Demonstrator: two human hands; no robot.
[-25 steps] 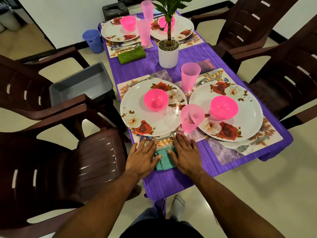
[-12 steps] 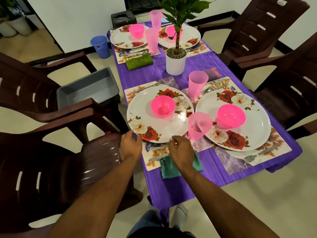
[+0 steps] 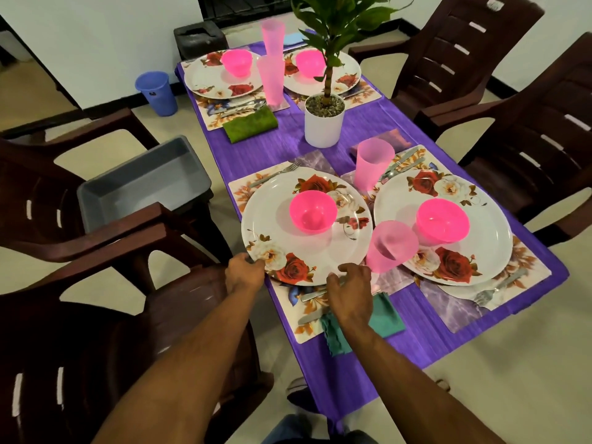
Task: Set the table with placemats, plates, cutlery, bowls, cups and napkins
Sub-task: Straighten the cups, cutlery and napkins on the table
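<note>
White floral plate (image 3: 288,248) on placemat (image 3: 288,322) at near table end, pink bowl (image 3: 313,212) at its centre, left hand (image 3: 244,274) gripping plate's near-left rim, right hand (image 3: 350,290) curled at its near rim over cutlery (image 3: 312,296), grip unclear, teal napkin (image 3: 384,318) just below plate, pink cup (image 3: 390,246) at plate's right edge.

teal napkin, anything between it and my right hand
Nothing visible stands between them. The right hand hovers at the near rim of the floral plate, directly above the teal napkin, whose middle the wrist hides. The cutlery lies beside it on the placemat, not on it.
</note>
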